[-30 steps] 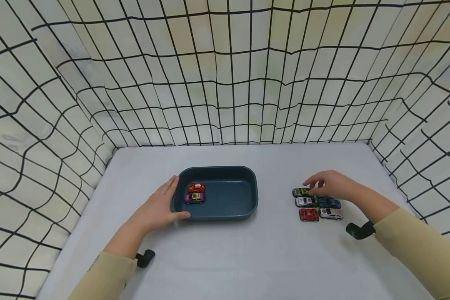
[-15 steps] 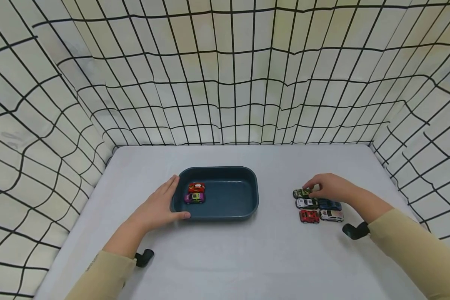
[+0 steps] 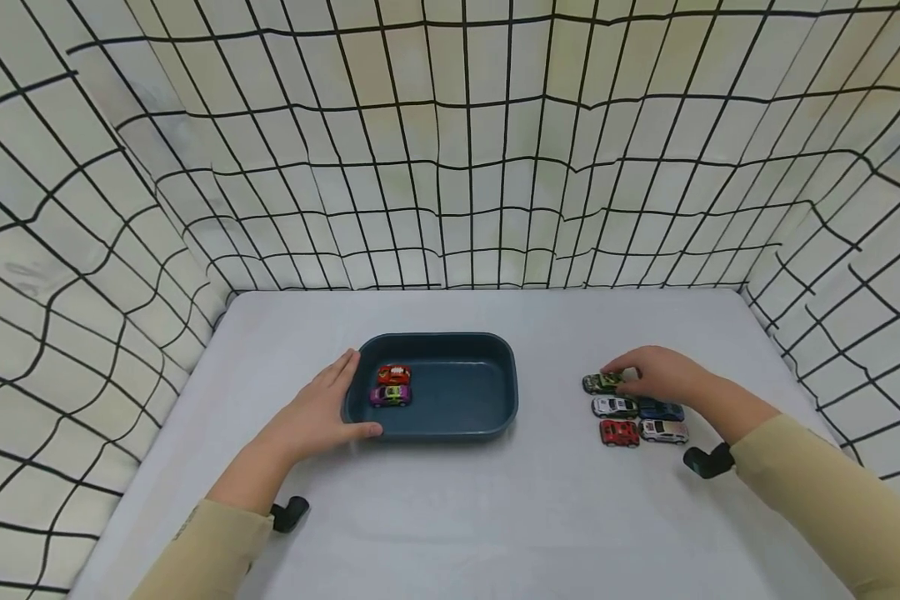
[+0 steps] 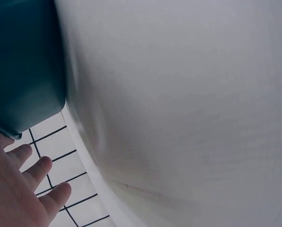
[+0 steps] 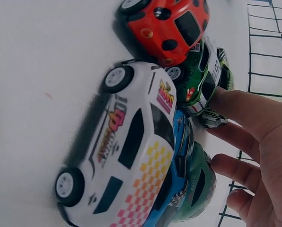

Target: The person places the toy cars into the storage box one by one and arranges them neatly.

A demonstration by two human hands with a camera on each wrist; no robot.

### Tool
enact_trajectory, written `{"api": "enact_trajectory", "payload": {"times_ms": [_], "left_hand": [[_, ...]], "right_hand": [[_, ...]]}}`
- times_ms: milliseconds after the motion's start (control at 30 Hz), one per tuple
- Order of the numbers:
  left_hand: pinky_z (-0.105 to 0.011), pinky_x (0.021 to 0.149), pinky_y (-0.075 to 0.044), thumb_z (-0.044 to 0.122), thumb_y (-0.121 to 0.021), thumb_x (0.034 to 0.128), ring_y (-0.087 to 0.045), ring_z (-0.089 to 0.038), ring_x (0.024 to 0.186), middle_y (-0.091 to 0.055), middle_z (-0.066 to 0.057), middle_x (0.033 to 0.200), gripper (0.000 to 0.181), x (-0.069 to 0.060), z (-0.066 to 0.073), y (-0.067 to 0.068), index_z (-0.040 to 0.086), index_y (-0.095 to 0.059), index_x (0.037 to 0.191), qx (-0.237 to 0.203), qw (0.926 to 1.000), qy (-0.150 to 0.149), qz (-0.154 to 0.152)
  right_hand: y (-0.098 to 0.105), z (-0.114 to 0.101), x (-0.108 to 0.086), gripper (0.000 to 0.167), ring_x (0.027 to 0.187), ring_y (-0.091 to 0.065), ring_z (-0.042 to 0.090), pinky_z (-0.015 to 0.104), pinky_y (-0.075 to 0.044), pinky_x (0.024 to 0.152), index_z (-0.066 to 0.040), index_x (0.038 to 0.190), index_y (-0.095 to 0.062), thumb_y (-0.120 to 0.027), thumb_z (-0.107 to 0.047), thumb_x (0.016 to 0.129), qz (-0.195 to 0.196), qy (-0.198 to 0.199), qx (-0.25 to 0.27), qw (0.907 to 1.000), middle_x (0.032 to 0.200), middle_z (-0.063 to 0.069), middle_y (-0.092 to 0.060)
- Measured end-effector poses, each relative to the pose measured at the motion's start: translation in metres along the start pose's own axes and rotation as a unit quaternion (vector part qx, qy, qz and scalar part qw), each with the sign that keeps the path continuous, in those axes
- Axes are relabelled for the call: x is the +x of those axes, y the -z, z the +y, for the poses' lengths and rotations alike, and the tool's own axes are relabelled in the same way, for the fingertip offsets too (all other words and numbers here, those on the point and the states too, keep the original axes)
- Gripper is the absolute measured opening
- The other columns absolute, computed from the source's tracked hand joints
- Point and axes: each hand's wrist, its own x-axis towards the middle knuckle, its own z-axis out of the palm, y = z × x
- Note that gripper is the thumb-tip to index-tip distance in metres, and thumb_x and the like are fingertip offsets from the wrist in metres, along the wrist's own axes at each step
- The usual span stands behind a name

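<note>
My left hand [image 3: 311,417] rests against the left end of a dark blue tray [image 3: 480,433], fingers straight along it and thumb by its near wall. In the left wrist view, a fingertip touches the tray's rim [image 4: 8,132]. Inside the tray lie a red toy car [image 3: 394,375] and a purple-and-green one [image 3: 390,396]. At the right, my right hand [image 3: 663,373] pinches a green camouflage toy car [image 3: 600,382] between thumb and fingers. The right wrist view shows a plain green toy car [image 5: 198,187] beside the other fingers, hidden by the hand in the head view.
Just nearer than the right hand sit a white-and-green toy car [image 3: 613,407], a blue one [image 3: 660,410], a red black-spotted one [image 3: 618,433] and a white checkered one [image 3: 663,431]. Black-lined netting [image 3: 465,192] rises behind and beside the white table [image 3: 450,517].
My right hand has lowered onto the camouflage car and closed its fingertips on it. That car has shifted slightly left and away. The left hand and tray stay put.
</note>
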Motion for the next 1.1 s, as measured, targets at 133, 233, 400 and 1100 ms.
{"api": "enact_trajectory", "payload": {"times_ms": [133,233,400,1100], "left_hand": [[-0.061,0.114,-0.025,0.074,-0.069,0.0737,-0.015,-0.039,0.149,-0.008,-0.013,0.166,0.127,0.0,-0.001,0.001,0.01,-0.003,0.16,-0.001,1.0,0.001,0.001],[-0.06,0.115,-0.025,0.074,-0.069,0.0737,-0.015,-0.039,0.149,-0.008,-0.012,0.166,0.127,0.0,-0.001,0.0,0.01,-0.003,0.16,0.001,1.0,0.0,0.001],[-0.06,0.114,-0.025,0.073,-0.07,0.0736,-0.016,-0.039,0.149,-0.01,-0.014,0.166,0.127,0.0,0.0,0.0,0.008,-0.005,0.16,0.002,1.0,-0.002,0.004],[-0.06,0.114,-0.025,0.075,-0.069,0.0734,-0.015,-0.039,0.149,-0.009,-0.014,0.166,0.127,-0.001,-0.001,-0.001,0.009,-0.003,0.16,-0.003,1.0,0.003,0.002]], "right_hand": [[0.001,-0.003,0.001,0.035,0.113,-0.062,0.031,0.053,-0.05,0.095,-0.022,0.126,-0.071,-0.073,-0.024,0.091,0.004,0.006,-0.021,0.9998,0.126,0.008,-0.067],[0.002,-0.006,0.0,0.035,0.115,-0.06,0.034,0.055,-0.048,0.096,-0.022,0.126,-0.071,-0.074,-0.026,0.091,0.008,0.006,-0.037,0.9993,0.124,0.008,-0.067],[0.004,-0.008,0.0,0.037,0.116,-0.06,0.035,0.056,-0.047,0.097,-0.023,0.127,-0.07,-0.073,-0.028,0.091,0.016,0.007,-0.04,0.9991,0.125,0.008,-0.067],[0.039,-0.036,-0.005,0.041,0.116,-0.061,0.034,0.053,-0.049,0.094,-0.022,0.131,-0.068,-0.073,-0.03,0.091,0.052,0.016,-0.005,0.9985,0.132,0.009,-0.064]]}}
